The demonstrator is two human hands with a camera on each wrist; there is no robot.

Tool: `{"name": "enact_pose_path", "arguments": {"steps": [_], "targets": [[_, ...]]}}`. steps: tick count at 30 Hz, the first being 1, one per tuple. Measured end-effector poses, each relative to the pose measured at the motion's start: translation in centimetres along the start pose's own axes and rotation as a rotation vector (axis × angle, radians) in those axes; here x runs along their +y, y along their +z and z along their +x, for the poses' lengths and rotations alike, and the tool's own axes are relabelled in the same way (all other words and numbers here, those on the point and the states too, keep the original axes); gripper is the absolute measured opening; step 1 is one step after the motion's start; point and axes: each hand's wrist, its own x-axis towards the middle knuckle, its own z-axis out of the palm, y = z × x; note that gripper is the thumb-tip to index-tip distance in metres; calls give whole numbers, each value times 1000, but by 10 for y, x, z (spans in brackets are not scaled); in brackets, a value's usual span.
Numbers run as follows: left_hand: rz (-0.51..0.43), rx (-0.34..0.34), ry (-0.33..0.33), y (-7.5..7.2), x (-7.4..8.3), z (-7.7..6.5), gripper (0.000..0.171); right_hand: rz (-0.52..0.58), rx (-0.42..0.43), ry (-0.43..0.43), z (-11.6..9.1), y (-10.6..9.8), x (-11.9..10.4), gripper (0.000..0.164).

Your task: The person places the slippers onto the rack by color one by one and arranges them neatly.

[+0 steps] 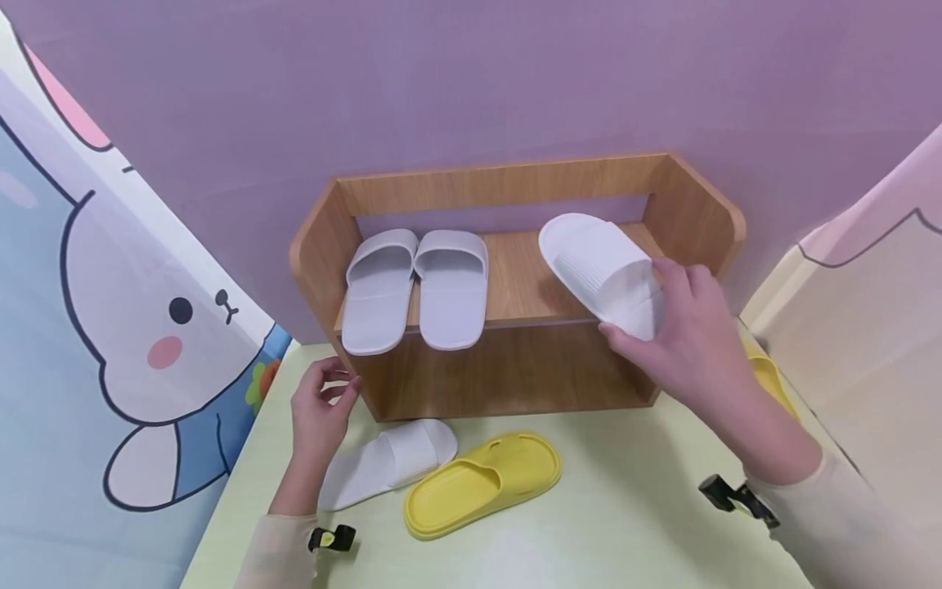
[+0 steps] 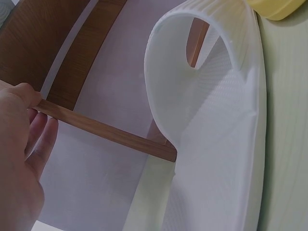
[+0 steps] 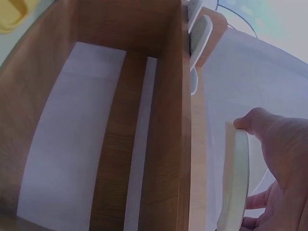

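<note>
My right hand (image 1: 688, 335) holds a white slipper (image 1: 592, 258) over the right part of the upper shelf of a small wooden shoe rack (image 1: 518, 282). Its thumb and fingers grip the heel end, and the toe points up and left. In the right wrist view this slipper (image 3: 236, 178) appears edge-on, close beside the shelf. My left hand (image 1: 320, 409) is at the rack's left side, where thumb and fingers pinch the front edge of the side panel (image 2: 106, 130). Two pale grey slippers, a left one (image 1: 377, 319) and a right one (image 1: 452, 315), stand side by side on the upper shelf, toes toward the back.
Before the rack, another white slipper (image 1: 390, 458) lies on the pale green surface (image 1: 611, 507). A yellow slipper (image 1: 482, 483) lies beside it, and a second yellow one (image 1: 773, 380) is partly hidden by my right forearm. Purple cloth (image 1: 478, 82) hangs behind; a rabbit-print panel (image 1: 147, 327) stands left.
</note>
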Motion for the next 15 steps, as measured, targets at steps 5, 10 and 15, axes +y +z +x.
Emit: {"name": "enact_pose_path", "arguments": {"steps": [5, 10, 15], "targets": [[12, -1, -7, 0, 1, 0, 36, -33, -89, 92, 17, 2, -10, 93], [-1, -6, 2, -1, 2, 0, 36, -79, -161, 157, 31, 7, -16, 98], [-2, -6, -3, -1, 2, 0, 36, -138, -199, 212, 46, 12, -19, 105]]}}
